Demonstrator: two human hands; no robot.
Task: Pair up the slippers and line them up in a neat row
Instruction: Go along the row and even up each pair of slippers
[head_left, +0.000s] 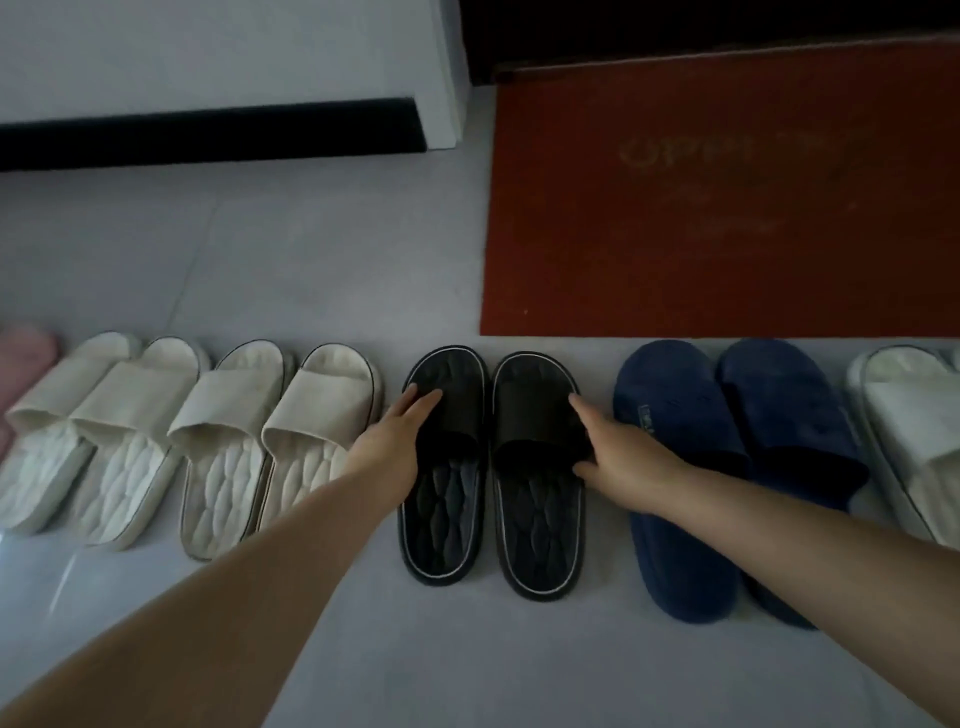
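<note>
A row of slippers lies on the grey floor. In the middle stands a black pair: the left black slipper (447, 499) and the right black slipper (540, 514), side by side. My left hand (400, 436) rests flat on the outer edge of the left one's strap. On the outer side of the right one's strap lies my right hand (618, 452), thumb under the strap's edge. To the left are two cream pairs (119, 441) (270, 441). A blue pair (727, 467) sits to the right, then a white slipper (914, 431) cut by the frame.
A pink slipper (23, 358) shows at the far left edge. A red doormat (727, 197) lies beyond the row on the right. A white cabinet with a black base (208, 130) stands at the back left. Grey floor (363, 649) stretches in front of the slippers.
</note>
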